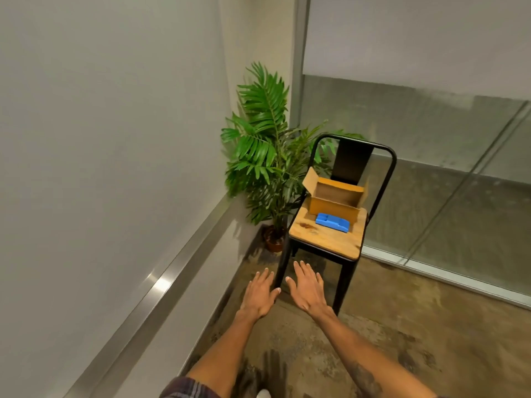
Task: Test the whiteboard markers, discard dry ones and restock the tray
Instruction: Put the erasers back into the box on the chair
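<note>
A blue plastic tray (332, 222) lies on the wooden seat of a black metal chair (324, 239), just in front of an open cardboard box (334, 198) whose flaps stand up. The whiteboard (100, 139) fills the left wall, with a long metal ledge (161, 285) along its lower edge. I see no markers. My left hand (258, 294) and my right hand (306, 288) are stretched out flat, palms down, fingers apart, below the chair's front edge. Neither hand holds anything.
A potted palm (267, 156) stands in the corner behind the chair. A glass wall (431, 168) runs along the right. The floor (373, 340) is stained concrete.
</note>
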### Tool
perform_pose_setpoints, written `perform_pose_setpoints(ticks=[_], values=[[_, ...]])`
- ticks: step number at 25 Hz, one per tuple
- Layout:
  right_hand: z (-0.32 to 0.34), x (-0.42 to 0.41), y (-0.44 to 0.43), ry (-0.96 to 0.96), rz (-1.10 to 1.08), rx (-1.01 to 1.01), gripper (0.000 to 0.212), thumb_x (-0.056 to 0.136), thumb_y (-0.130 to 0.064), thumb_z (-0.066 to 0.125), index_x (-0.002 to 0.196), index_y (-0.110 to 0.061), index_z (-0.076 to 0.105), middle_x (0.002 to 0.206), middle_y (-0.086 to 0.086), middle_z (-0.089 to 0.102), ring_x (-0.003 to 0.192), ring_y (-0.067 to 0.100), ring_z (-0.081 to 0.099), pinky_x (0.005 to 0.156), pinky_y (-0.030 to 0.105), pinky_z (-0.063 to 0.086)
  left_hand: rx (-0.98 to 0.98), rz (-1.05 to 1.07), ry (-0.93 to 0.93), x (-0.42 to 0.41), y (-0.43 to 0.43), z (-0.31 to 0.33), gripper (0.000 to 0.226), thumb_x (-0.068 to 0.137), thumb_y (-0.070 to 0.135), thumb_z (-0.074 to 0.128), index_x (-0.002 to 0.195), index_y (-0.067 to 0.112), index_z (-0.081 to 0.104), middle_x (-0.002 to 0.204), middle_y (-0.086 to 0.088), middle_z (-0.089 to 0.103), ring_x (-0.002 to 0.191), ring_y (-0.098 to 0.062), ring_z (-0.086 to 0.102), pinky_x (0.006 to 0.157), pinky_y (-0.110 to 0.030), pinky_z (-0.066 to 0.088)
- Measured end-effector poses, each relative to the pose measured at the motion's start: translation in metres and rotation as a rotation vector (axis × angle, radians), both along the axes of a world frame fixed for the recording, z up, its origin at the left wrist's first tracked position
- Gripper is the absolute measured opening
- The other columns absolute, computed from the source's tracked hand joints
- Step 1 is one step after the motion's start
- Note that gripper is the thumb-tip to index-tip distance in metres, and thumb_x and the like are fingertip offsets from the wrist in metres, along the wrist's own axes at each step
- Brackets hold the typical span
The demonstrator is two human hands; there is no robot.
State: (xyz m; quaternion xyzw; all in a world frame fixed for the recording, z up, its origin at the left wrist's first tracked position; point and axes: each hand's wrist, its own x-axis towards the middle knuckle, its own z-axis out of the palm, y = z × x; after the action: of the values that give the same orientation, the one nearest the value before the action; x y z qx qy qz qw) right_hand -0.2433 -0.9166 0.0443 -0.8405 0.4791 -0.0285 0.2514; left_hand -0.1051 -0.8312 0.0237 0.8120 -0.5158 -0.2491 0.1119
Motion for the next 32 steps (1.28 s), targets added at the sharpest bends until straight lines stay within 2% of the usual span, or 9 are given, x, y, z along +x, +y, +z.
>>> perform_pose_setpoints(ticks=[8, 19, 23, 26, 30, 32], values=[[-0.017, 0.013, -0.067, -0.033, -0.238, 0.050, 0.061, 0.102, -0.045, 0.037, 0.155, -0.019, 0.023, 0.163, 0.006, 0.019, 0.151, 0.023, 0.015, 0.122, 0.041, 0.016, -0.057, -0.134, 0.070, 0.026, -0.091, -0.014, 0.062, 0.101, 0.036, 0.050, 0.156, 0.019, 0.025, 0.164, -0.002, 0.019, 0.151, -0.020, 0.018, 0.123, -0.034, 0.017], [-0.030, 0.000, -0.163, -0.329, -0.657, 0.280, 0.059, 0.100, -0.036, 0.051, 0.151, -0.013, 0.032, 0.156, 0.009, 0.033, 0.144, 0.028, 0.031, 0.117, 0.040, 0.027, -0.062, -0.140, 0.287, 0.026, -0.199, -0.021, 0.060, 0.101, 0.024, 0.053, 0.155, 0.015, 0.028, 0.162, -0.002, 0.023, 0.149, -0.018, 0.022, 0.122, -0.030, 0.018], [-0.041, -0.004, -0.218, -0.369, -0.740, 0.357, 0.059, 0.100, -0.034, 0.051, 0.151, -0.013, 0.032, 0.154, 0.012, 0.037, 0.140, 0.030, 0.037, 0.115, 0.042, 0.032, -0.029, -0.094, 0.301, 0.031, -0.250, -0.022, 0.058, 0.100, 0.024, 0.054, 0.153, 0.014, 0.032, 0.160, -0.005, 0.029, 0.148, -0.020, 0.027, 0.121, -0.031, 0.020], [-0.045, -0.010, -0.256, -0.388, -0.767, 0.397, 0.058, 0.100, -0.032, 0.051, 0.151, -0.012, 0.031, 0.152, 0.012, 0.041, 0.138, 0.030, 0.041, 0.115, 0.043, 0.034, 0.032, -0.015, 0.356, 0.031, -0.287, -0.022, 0.056, 0.100, 0.023, 0.055, 0.152, 0.014, 0.036, 0.153, -0.006, 0.042, 0.138, -0.023, 0.042, 0.114, -0.031, 0.031], [-0.052, -0.018, -0.299, -0.360, -0.774, 0.426, 0.052, 0.099, -0.030, 0.055, 0.145, -0.011, 0.042, 0.143, 0.014, 0.049, 0.127, 0.031, 0.050, 0.106, 0.042, 0.042, 0.121, 0.002, 0.385, 0.027, -0.329, -0.029, 0.051, 0.098, 0.026, 0.055, 0.147, 0.018, 0.044, 0.137, -0.008, 0.058, 0.124, -0.026, 0.056, 0.107, -0.034, 0.044], [-0.058, -0.021, -0.321, -0.338, -0.766, 0.448, 0.048, 0.097, -0.028, 0.056, 0.141, -0.012, 0.047, 0.135, 0.014, 0.054, 0.119, 0.031, 0.055, 0.101, 0.041, 0.046, 0.147, 0.029, 0.389, 0.023, -0.350, -0.034, 0.053, 0.098, 0.025, 0.055, 0.148, 0.016, 0.042, 0.140, -0.006, 0.056, 0.127, -0.026, 0.054, 0.108, -0.029, 0.041]])
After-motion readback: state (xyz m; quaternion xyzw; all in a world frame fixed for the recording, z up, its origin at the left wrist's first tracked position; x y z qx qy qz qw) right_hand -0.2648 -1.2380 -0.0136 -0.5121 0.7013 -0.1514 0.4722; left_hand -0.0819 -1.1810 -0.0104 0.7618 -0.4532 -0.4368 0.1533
